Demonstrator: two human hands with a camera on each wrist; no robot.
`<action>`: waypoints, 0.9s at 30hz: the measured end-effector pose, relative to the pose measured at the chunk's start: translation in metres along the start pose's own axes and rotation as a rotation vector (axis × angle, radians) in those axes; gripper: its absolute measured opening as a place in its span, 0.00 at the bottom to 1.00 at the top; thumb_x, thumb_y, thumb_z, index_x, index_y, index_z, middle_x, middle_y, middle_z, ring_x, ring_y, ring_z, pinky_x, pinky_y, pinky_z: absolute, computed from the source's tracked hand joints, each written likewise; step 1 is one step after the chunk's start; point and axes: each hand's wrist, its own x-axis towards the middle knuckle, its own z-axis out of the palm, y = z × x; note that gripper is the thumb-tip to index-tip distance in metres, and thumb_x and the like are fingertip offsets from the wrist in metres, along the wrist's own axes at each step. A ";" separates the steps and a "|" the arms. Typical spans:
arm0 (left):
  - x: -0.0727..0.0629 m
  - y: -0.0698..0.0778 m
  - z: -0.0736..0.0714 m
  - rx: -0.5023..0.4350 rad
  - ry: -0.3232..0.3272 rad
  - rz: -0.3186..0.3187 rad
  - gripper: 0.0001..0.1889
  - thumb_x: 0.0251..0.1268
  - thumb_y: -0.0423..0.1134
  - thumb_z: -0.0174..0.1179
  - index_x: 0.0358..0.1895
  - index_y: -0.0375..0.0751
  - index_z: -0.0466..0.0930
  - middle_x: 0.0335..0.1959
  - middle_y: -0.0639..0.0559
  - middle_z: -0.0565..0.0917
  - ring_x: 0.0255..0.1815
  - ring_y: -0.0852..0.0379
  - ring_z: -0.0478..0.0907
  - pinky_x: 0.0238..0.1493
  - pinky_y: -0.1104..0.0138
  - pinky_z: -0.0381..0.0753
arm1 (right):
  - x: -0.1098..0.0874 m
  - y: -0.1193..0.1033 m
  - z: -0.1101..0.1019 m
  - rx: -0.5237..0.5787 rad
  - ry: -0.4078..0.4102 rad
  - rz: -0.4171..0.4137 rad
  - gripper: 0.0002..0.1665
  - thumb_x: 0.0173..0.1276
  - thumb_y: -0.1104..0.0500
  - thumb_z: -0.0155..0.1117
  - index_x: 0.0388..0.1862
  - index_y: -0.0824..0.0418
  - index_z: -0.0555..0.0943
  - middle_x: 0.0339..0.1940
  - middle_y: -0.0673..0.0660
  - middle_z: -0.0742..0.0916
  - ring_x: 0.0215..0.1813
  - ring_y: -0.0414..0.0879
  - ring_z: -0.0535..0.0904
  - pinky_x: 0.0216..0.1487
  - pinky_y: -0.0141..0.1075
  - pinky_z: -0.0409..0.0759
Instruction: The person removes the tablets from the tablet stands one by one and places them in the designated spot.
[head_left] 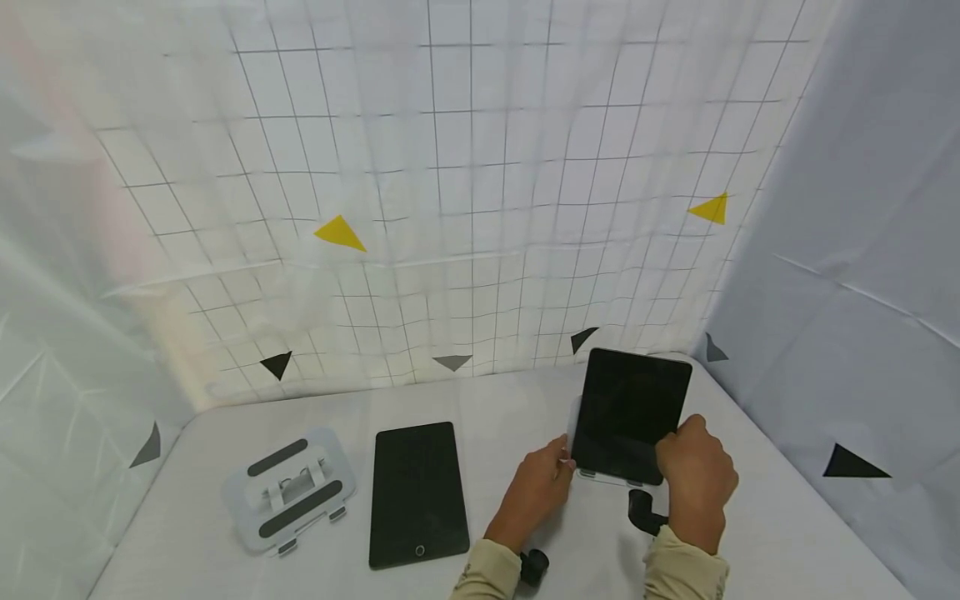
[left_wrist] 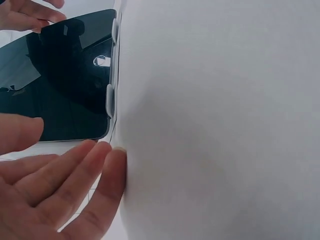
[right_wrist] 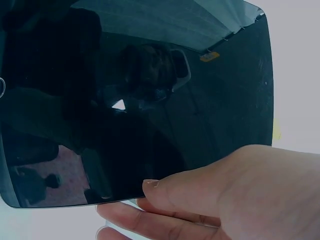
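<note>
Pinching the tablet (head_left: 628, 408), the right hand (head_left: 697, 468) is apparently seating it on the stand (left_wrist: 109, 101), calling next for alignment.

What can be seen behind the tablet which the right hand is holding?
A light grey tablet stand: its rim shows beside the left edge of the tablet, and two clips at the bottom. The tablet covers the stand's middle, so that part cannot be seen.

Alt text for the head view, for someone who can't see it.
A person's right hand grips a dark tablet by its right edge, and the left hand is at its lower left corner, over a white table. To the left lie a second tablet and a pale grey stand.
</note>
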 end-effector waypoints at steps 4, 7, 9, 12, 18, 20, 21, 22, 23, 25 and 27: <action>-0.001 -0.001 0.001 -0.024 -0.002 -0.025 0.23 0.82 0.38 0.56 0.74 0.38 0.69 0.56 0.48 0.87 0.54 0.57 0.84 0.54 0.59 0.82 | 0.000 0.000 0.001 0.006 0.006 -0.005 0.17 0.74 0.63 0.46 0.48 0.79 0.70 0.38 0.79 0.82 0.40 0.78 0.80 0.36 0.65 0.76; -0.001 -0.001 0.001 -0.038 0.000 -0.023 0.21 0.82 0.38 0.56 0.72 0.39 0.70 0.55 0.49 0.86 0.53 0.58 0.84 0.53 0.59 0.82 | 0.000 0.000 0.002 0.010 0.010 -0.006 0.17 0.74 0.63 0.47 0.48 0.79 0.70 0.37 0.79 0.82 0.39 0.78 0.80 0.34 0.64 0.76; 0.000 -0.002 0.001 -0.047 -0.008 -0.022 0.20 0.82 0.38 0.57 0.71 0.40 0.72 0.55 0.49 0.86 0.53 0.59 0.83 0.53 0.60 0.82 | 0.000 0.000 0.002 0.011 0.013 -0.005 0.17 0.74 0.63 0.47 0.48 0.79 0.70 0.37 0.79 0.82 0.39 0.77 0.80 0.34 0.64 0.76; 0.000 -0.003 0.001 -0.042 -0.025 -0.024 0.19 0.82 0.40 0.57 0.69 0.40 0.74 0.57 0.50 0.84 0.54 0.60 0.81 0.54 0.60 0.81 | 0.000 0.001 0.003 0.011 0.027 -0.008 0.16 0.74 0.63 0.47 0.49 0.78 0.70 0.38 0.79 0.82 0.38 0.77 0.80 0.34 0.64 0.76; 0.001 0.000 -0.002 -0.019 -0.038 -0.022 0.20 0.84 0.45 0.54 0.69 0.38 0.76 0.54 0.53 0.83 0.51 0.61 0.80 0.53 0.60 0.80 | 0.001 0.000 0.002 0.004 0.047 -0.017 0.15 0.74 0.63 0.47 0.49 0.76 0.71 0.39 0.78 0.83 0.39 0.76 0.80 0.34 0.63 0.76; 0.001 0.000 -0.003 -0.008 -0.037 -0.012 0.21 0.85 0.46 0.53 0.68 0.37 0.77 0.53 0.52 0.83 0.51 0.60 0.80 0.53 0.60 0.80 | 0.000 0.000 0.002 -0.002 0.048 -0.020 0.14 0.74 0.63 0.48 0.49 0.75 0.71 0.39 0.78 0.83 0.39 0.76 0.80 0.34 0.63 0.76; 0.000 0.000 -0.003 -0.002 -0.037 -0.009 0.21 0.85 0.46 0.52 0.68 0.36 0.77 0.53 0.52 0.83 0.52 0.59 0.80 0.54 0.60 0.80 | 0.000 -0.001 0.001 -0.004 0.048 -0.021 0.14 0.74 0.63 0.48 0.49 0.75 0.71 0.39 0.78 0.83 0.39 0.76 0.80 0.34 0.63 0.76; 0.000 0.000 -0.003 0.002 -0.038 -0.006 0.21 0.85 0.46 0.52 0.68 0.36 0.77 0.54 0.51 0.83 0.53 0.58 0.80 0.55 0.60 0.80 | 0.000 -0.001 0.001 -0.005 0.048 -0.022 0.14 0.74 0.63 0.48 0.49 0.75 0.71 0.39 0.78 0.83 0.39 0.76 0.80 0.34 0.63 0.76; 0.000 -0.001 -0.003 0.002 -0.040 -0.006 0.21 0.86 0.46 0.51 0.68 0.37 0.77 0.55 0.50 0.83 0.54 0.58 0.80 0.56 0.59 0.80 | -0.001 -0.001 0.001 -0.007 0.047 -0.023 0.14 0.74 0.64 0.48 0.49 0.75 0.71 0.40 0.78 0.83 0.39 0.76 0.80 0.34 0.63 0.76; -0.001 -0.001 -0.002 0.001 -0.044 -0.005 0.21 0.86 0.46 0.51 0.68 0.37 0.77 0.57 0.50 0.83 0.57 0.57 0.80 0.58 0.59 0.79 | -0.001 -0.001 0.001 -0.011 0.049 -0.027 0.14 0.73 0.64 0.48 0.49 0.76 0.71 0.40 0.79 0.83 0.39 0.76 0.80 0.34 0.63 0.77; -0.001 -0.001 -0.002 0.001 -0.048 -0.004 0.21 0.86 0.46 0.50 0.69 0.37 0.77 0.58 0.50 0.83 0.59 0.56 0.79 0.59 0.58 0.79 | -0.002 -0.001 0.000 -0.013 0.051 -0.031 0.14 0.73 0.64 0.48 0.49 0.76 0.71 0.39 0.79 0.82 0.38 0.76 0.80 0.33 0.63 0.77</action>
